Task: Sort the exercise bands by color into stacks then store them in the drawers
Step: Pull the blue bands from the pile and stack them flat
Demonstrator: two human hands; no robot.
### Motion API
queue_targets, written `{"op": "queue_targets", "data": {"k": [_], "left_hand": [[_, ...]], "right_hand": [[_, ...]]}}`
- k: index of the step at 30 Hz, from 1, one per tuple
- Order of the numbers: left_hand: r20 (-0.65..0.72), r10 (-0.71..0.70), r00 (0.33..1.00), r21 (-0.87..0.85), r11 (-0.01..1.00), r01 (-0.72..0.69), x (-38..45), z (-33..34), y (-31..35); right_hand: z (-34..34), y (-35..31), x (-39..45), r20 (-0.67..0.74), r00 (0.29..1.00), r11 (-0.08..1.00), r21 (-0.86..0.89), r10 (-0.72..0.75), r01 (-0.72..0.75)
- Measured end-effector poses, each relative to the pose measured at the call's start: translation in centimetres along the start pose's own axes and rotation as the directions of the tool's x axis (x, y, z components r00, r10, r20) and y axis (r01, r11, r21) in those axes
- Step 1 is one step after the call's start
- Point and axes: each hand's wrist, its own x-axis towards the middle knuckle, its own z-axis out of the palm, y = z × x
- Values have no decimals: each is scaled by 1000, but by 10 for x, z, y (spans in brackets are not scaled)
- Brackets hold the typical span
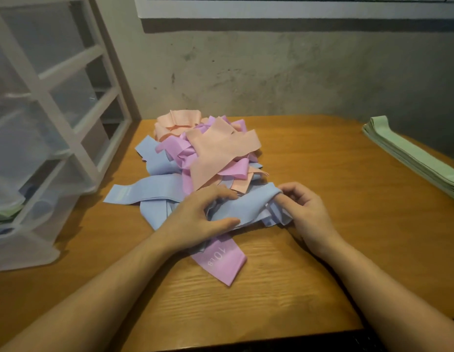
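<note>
A mixed pile of exercise bands [208,158] lies in the middle of the wooden table [309,161]: peach ones on top and at the back, pink in the middle, light blue at the left and front. My left hand [203,217] and my right hand [304,209] both grip a light blue band [243,207] at the pile's near edge, one at each end. A pink band marked 10 LB [221,260] sticks out from under my left hand. A neat stack of green bands [413,158] lies at the table's right edge.
A white-framed unit of translucent plastic drawers [50,118] stands at the table's left, its lower drawers pulled out a little, with green and blue bands faintly visible inside. A grey concrete wall rises right behind the table.
</note>
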Motion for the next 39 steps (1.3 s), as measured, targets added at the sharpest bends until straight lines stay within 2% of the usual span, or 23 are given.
{"op": "queue_targets", "data": {"k": [4, 7, 10, 12, 16, 18, 20, 23, 28, 31, 33, 36, 39], "left_hand": [[-26, 2, 1000, 13, 1000, -2, -1, 1, -1], [-90, -23, 996, -24, 999, 21, 2, 0, 5], [-125, 75, 989, 52, 996, -69, 8, 1, 15], [-101, 71, 992, 95, 994, -61, 12, 2, 22], [83, 102, 991, 365, 922, -125, 15, 8, 26], [51, 156, 986, 402, 901, -164, 16, 10, 26], [-39, 152, 988, 323, 937, -131, 15, 8, 29], [-97, 40, 994, 144, 989, -26, 15, -1, 38], [-178, -79, 981, 67, 994, 92, 13, -15, 40], [-221, -83, 972, 66, 993, 100, 12, -19, 44], [-251, -83, 964, 2, 996, 87, 14, -20, 53], [-325, -174, 930, -161, 979, 126, 19, -20, 69], [-306, -303, 903, -391, 904, 171, 22, -22, 86]], "right_hand": [[-3, -2, -1, -9, 1000, 997, 79, -8, 9], [-4, -4, -1, -21, 999, 970, 241, 48, -41], [-8, -4, 1, -55, 995, 928, 368, 87, -61], [-10, -3, 2, -70, 992, 924, 376, 103, -69], [-10, 0, 2, -94, 989, 922, 382, 113, -69], [-13, -1, 3, -101, 989, 920, 387, 113, -65], [-15, -2, 3, -120, 987, 917, 396, 108, -52], [-16, -2, 1, -149, 984, 898, 439, 97, -22], [-23, -5, 2, -162, 975, 795, 606, 149, -20], [-21, -5, 2, -159, 974, 822, 568, 163, -45], [-19, -4, 1, -157, 972, 846, 529, 173, -65], [-18, -4, -3, -152, 978, 880, 473, 142, -54], [-16, -7, -7, -87, 994, 938, 346, 65, -31]]}}
